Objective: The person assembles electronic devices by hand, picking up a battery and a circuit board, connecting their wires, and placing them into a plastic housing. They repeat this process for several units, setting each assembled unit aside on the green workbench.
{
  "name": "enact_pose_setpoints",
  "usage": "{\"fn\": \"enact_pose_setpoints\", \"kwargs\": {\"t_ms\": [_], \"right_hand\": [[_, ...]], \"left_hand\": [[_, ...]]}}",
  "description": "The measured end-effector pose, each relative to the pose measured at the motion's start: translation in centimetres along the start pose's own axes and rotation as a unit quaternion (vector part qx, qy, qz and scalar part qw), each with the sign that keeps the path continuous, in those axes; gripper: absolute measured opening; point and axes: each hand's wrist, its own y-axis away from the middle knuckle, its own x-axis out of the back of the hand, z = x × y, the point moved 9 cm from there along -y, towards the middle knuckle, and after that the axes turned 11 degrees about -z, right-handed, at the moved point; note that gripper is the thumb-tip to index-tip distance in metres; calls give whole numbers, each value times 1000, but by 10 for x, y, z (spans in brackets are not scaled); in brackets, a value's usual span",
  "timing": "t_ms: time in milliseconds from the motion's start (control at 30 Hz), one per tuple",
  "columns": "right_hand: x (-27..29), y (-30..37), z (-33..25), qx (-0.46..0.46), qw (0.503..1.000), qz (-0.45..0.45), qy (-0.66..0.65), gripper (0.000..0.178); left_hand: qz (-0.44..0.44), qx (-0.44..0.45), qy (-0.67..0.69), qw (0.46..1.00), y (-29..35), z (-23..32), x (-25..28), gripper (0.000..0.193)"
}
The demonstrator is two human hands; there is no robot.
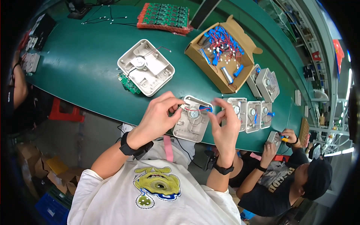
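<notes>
A white plastic housing (181, 127) lies at the table's near edge, with a round speaker (193, 113) and thin wires inside. Along its upper right side is a blue battery (204, 108), whose red lead (192, 109) runs left across the housing. My left hand (159, 115) pinches a small white connector (182, 106) at the lead's left end, above the housing's upper left corner. At the right rim, my right hand (226, 122) has thumb and fingers apart beside the battery. Whether the thumb touches the battery is hard to tell.
A larger white housing (161, 77) with a green circuit board (128, 83) lies ahead. A cardboard box (225, 84) holds blue batteries. Several housings (253, 122) stand to the right. Stacked circuit boards (165, 17) lie far back. A co-worker (277, 183) sits at right.
</notes>
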Motion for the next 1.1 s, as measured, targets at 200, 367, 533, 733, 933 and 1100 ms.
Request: {"fn": "enact_pose_setpoints", "kwargs": {"t_ms": [200, 367, 533, 733, 933, 1100], "right_hand": [[-10, 43, 14, 13, 999, 36, -26, 58], [-48, 72, -2, -22, 995, -26, 97, 97], [-66, 79, -2, -64, 994, -27, 90, 117], [-73, 81, -3, -89, 985, 26, 147, 113], [-55, 75, 10, -57, 983, 79, 156, 102], [-25, 66, 29, -57, 966, 134, 214, 84]], "left_hand": [[-23, 84, 30, 996, 0, -5, -5, 19], [-29, 149, 32, 988, 14, -3, -14, 9], [28, 107, 27, 994, 38, 1, -39, 10], [43, -8, -69, 997, 50, 13, -57, 10], [-94, -105, -141, 980, 46, 47, -65, 10], [-45, -112, -185, 975, 47, 48, -33, 22]]}}
